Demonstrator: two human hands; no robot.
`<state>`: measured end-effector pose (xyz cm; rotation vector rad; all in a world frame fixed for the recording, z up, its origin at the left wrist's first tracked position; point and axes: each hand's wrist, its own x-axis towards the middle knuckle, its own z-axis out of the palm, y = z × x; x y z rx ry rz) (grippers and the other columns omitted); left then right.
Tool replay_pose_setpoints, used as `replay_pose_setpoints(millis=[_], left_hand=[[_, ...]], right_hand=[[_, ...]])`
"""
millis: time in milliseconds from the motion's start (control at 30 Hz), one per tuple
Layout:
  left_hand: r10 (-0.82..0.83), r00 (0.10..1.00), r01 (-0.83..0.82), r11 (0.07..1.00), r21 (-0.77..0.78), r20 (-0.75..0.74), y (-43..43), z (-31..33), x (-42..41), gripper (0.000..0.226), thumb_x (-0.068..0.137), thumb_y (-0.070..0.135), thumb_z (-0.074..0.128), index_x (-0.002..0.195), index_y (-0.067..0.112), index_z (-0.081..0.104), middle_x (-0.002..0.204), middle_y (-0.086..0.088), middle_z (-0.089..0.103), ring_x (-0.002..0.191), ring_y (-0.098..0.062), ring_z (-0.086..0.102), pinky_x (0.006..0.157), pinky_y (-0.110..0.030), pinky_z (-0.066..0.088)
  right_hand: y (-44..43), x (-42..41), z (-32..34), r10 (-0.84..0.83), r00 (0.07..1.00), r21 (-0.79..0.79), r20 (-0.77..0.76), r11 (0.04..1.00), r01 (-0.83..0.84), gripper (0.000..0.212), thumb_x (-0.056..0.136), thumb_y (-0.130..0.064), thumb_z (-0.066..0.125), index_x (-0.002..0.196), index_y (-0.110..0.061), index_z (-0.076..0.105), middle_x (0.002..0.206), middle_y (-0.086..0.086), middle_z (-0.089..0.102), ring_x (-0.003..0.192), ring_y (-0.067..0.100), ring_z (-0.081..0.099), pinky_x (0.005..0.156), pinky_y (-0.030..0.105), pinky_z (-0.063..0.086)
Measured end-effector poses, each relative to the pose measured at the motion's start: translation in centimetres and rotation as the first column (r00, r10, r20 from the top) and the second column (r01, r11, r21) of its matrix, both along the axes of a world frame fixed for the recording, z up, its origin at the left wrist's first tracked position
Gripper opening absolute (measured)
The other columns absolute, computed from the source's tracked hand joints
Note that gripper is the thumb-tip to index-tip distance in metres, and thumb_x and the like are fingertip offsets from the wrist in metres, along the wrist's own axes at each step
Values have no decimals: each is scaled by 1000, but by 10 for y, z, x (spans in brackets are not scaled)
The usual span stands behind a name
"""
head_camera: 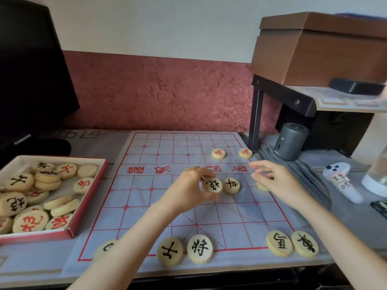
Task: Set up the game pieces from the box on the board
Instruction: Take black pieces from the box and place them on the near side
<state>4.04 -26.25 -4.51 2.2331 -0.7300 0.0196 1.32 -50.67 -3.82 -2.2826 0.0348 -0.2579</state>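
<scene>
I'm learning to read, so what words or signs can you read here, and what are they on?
"SAMSUNG": black monitor, lower edge.
"兵" in red: two far pieces.
"卒" in black: middle piece, beside the left hand's held piece.
"士" in black: near-edge piece.
Too blurred or small: grey cylinder's logo, white figure's tag.

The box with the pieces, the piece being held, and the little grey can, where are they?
box [41, 235], head view, on its red front wall.
held piece [212, 185], head view, middle of its black-lettered face.
grey can [290, 143], head view, middle of its side.
</scene>
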Motion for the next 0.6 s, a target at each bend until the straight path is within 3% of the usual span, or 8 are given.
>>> replay_pose_setpoints(millis=[133,300,600], left_hand=[[-96,995,97,994,54,-22,-45,0,-3,51,68,32,79,114,18,60,112,1,60,104,-13,47,93,-25,40],[-180,978,154,963,221,103,-87,-2,-1,57,70,40,76,119,17,58,116,-5,59,108,-21,43,87,-22,28],[-179,975,119,919,377,128,-106,-20,3,63,69,49,72,124,24,55,115,-6,53,108,-24,38,94,-34,35]], right_hand=[[-11,-10,3,-1,999,28,39,1000,0,25,89,-13,60,113,-22,63,105,-7,64,95,17,62,80,17,46],[-28,-21,-2,4,999,35,54,999,-5,25,88,-14,61,109,-27,63,108,-8,66,101,8,60,89,25,46],[-41,-31,-10,-2,999,38,49,999,0,26,89,-12,59,111,-25,62,106,-17,66,97,-3,60,82,11,45]])
